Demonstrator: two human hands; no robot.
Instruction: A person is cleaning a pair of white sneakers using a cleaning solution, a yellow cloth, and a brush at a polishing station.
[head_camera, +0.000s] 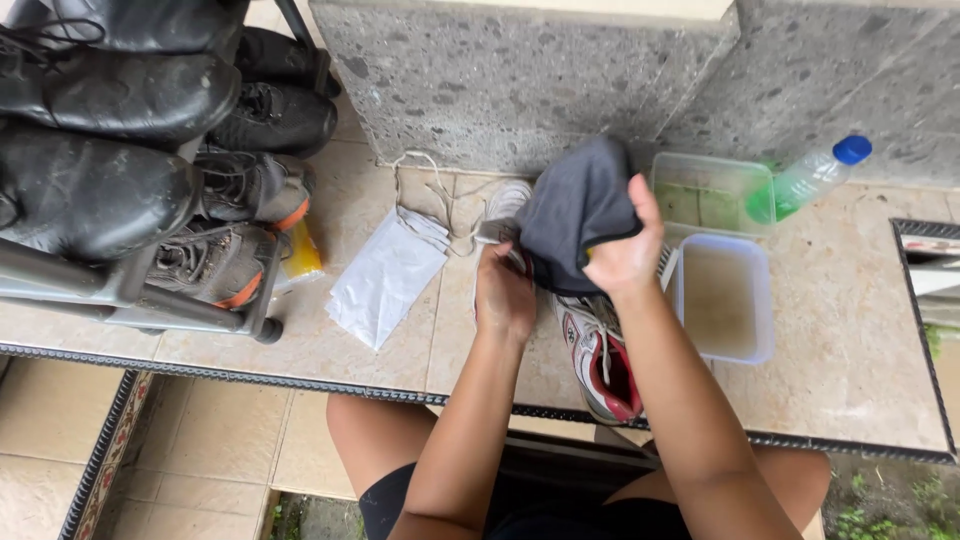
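- Your right hand (625, 255) is closed on a dark grey cloth (575, 210), thumb up and fingers wrapped into the fabric, holding it bunched above the tiled ledge (850, 340).
- Your left hand (503, 295) is closed too, curled around the upper part of a white sneaker (503, 205); the cloth drapes over that shoe, so most of the shoe is hidden and only its pale toe shows past your knuckles.
- A second sneaker (600, 365), white with a red lining, lies on the ledge just under your right forearm, its opening turned toward you.
- White laces (432, 195) lie loose on the tiles, trailing from beside the held shoe toward the stone wall (520, 70).
- A flat white bag (385, 280) rests on the tiles to the left of your left hand, near but not touching it.
- To the right of your right hand sit two clear plastic tubs: the nearer tub (725, 298) holds cloudy water, the farther tub (705, 190) stands against the wall.
- A plastic bottle (810, 178) with a blue cap and green liquid lies tilted beside the farther tub.
- At the far left a metal shoe rack (130, 290) carries dark boots and grey sneakers with orange trim, well apart from your hands.
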